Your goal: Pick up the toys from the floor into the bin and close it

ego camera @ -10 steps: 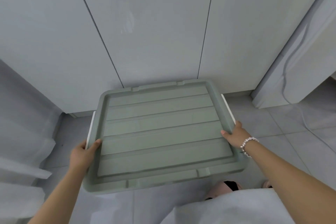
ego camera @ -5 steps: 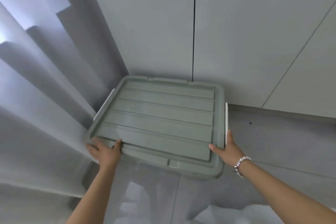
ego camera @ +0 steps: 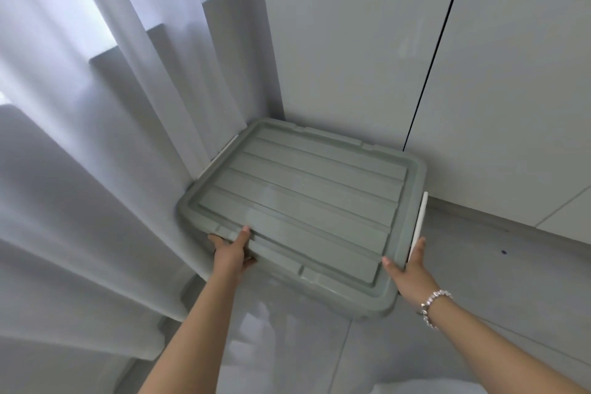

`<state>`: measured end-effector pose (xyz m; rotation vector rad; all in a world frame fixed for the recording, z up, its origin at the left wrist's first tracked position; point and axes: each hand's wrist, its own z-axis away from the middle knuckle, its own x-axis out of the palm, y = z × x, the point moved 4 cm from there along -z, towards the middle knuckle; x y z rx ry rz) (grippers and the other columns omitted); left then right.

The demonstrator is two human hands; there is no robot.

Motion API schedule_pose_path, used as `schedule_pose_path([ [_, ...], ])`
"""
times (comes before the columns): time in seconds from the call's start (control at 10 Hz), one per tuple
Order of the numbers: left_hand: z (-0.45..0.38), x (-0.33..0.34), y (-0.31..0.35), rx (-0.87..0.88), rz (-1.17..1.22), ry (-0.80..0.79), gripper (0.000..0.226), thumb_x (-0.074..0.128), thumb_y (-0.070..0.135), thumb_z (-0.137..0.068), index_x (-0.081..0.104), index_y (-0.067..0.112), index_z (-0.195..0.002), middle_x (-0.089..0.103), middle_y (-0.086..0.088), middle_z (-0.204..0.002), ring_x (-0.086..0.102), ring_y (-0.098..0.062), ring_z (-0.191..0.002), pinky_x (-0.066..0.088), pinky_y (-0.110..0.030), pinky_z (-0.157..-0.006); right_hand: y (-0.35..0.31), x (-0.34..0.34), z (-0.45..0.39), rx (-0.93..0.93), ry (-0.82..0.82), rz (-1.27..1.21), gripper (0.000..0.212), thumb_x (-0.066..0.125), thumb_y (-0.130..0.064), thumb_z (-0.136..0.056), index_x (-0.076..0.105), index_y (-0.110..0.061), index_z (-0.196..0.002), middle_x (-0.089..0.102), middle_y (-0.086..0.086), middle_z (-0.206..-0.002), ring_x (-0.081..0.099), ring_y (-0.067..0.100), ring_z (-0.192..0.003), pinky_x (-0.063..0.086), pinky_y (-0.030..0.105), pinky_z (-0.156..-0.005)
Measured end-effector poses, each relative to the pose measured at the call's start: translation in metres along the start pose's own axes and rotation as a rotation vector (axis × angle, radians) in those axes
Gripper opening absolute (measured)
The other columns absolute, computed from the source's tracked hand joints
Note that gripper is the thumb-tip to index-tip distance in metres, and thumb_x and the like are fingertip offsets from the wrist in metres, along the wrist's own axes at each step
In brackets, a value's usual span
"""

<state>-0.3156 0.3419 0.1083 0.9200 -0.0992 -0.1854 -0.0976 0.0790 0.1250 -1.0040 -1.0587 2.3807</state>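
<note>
Lid (ego camera: 303,201) already on bin, no toys visible: judged final step, stowing bin. Left hand (ego camera: 231,253) grips near edge, thumb on top; right hand (ego camera: 412,269) grips near-right corner beside white latch (ego camera: 419,221). Bin spans both grips, far corner at curtain (ego camera: 96,169) and cabinet (ego camera: 351,41). Next: lower level, release, check latches.

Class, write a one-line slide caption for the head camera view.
Both hands, left and right, hold the lidded green bin near the curtain.
</note>
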Motion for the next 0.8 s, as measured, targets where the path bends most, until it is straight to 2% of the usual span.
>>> schedule_pose_path([
  [0.1, -0.005, 0.006, 0.002, -0.024, 0.029, -0.024, 0.097, 0.062, 0.024, -0.09, -0.015, 0.032, -0.147, 0.057, -0.004, -0.106, 0.059, -0.031, -0.099, 0.051, -0.049, -0.083, -0.005, -0.004, -0.004, 0.027, 0.013, 0.017, 0.091, 0.05, -0.031, -0.093, -0.024, -0.017, -0.144, 0.027, 0.006, -0.152, 0.04, 0.028, -0.132, 0.031, 0.027, -0.104],
  [0.2, -0.013, 0.018, 0.009, -0.009, 0.039, -0.064, 0.092, 0.06, 0.024, -0.091, -0.01, 0.031, -0.148, 0.057, -0.003, -0.104, 0.058, -0.028, -0.094, 0.051, -0.049, -0.079, -0.011, -0.009, -0.015, 0.031, 0.029, 0.011, 0.09, 0.05, -0.03, -0.094, -0.024, -0.016, -0.144, 0.03, 0.007, -0.15, 0.04, 0.028, -0.132, 0.03, 0.027, -0.104],
  [0.3, -0.022, 0.029, 0.018, -0.021, 0.037, -0.072, 0.089, 0.061, 0.024, -0.09, -0.006, 0.028, -0.149, 0.05, -0.01, -0.131, 0.058, -0.029, -0.096, 0.05, -0.047, -0.074, -0.016, -0.013, -0.023, 0.055, 0.026, -0.009, 0.091, 0.05, -0.031, -0.094, -0.026, -0.016, -0.143, 0.031, 0.007, -0.15, 0.041, 0.028, -0.132, 0.03, 0.027, -0.105],
  [0.4, -0.029, 0.037, 0.02, -0.034, 0.026, -0.058, 0.088, 0.062, 0.023, -0.09, -0.003, 0.025, -0.149, 0.049, -0.011, -0.134, 0.057, -0.029, -0.096, 0.05, -0.048, -0.074, -0.016, -0.016, -0.034, 0.056, 0.03, -0.012, 0.092, 0.051, -0.03, -0.093, -0.025, -0.017, -0.143, 0.031, 0.005, -0.15, 0.041, 0.028, -0.131, 0.032, 0.028, -0.104],
  [0.5, -0.03, 0.04, 0.02, -0.042, 0.003, -0.021, 0.089, 0.063, 0.024, -0.089, -0.004, 0.024, -0.148, 0.05, -0.011, -0.13, 0.058, -0.032, -0.102, 0.051, -0.049, -0.074, -0.016, -0.02, -0.042, 0.057, 0.031, -0.056, 0.092, 0.052, -0.027, -0.093, -0.024, -0.017, -0.143, 0.029, 0.006, -0.151, 0.041, 0.028, -0.131, 0.033, 0.031, -0.106],
  [0.6, -0.02, 0.041, 0.025, -0.07, -0.071, 0.01, 0.088, 0.064, 0.032, -0.088, 0.001, 0.02, -0.148, 0.049, -0.011, -0.13, 0.058, -0.037, -0.107, 0.053, -0.052, -0.076, -0.019, -0.024, -0.045, 0.064, -0.003, 0.004, 0.093, 0.053, -0.026, -0.093, -0.025, -0.013, -0.143, 0.019, 0.008, -0.154, 0.036, 0.028, -0.135, 0.029, 0.03, -0.108],
  [0.7, -0.008, 0.048, 0.026, 0.009, -0.378, 0.141, 0.091, 0.058, 0.048, -0.087, 0.008, 0.001, -0.147, 0.042, -0.019, -0.138, 0.051, -0.039, -0.117, 0.05, -0.048, -0.091, -0.021, -0.029, -0.042, 0.082, -0.069, 0.109, 0.096, 0.055, -0.03, -0.091, -0.023, -0.008, -0.143, 0.009, 0.012, -0.156, 0.028, 0.03, -0.139, 0.026, 0.034, -0.113],
  [0.8, 0.018, 0.063, 0.034, 0.122, -0.541, 0.189, 0.088, 0.048, 0.048, -0.092, 0.007, -0.01, -0.144, 0.03, -0.027, -0.147, 0.031, -0.039, -0.136, 0.03, -0.039, -0.109, -0.029, -0.04, -0.036, 0.041, -0.028, 0.154, 0.09, 0.059, -0.038, -0.087, 0.0, -0.008, -0.148, 0.024, 0.015, -0.152, 0.028, 0.03, -0.138, 0.028, 0.036, -0.112],
])
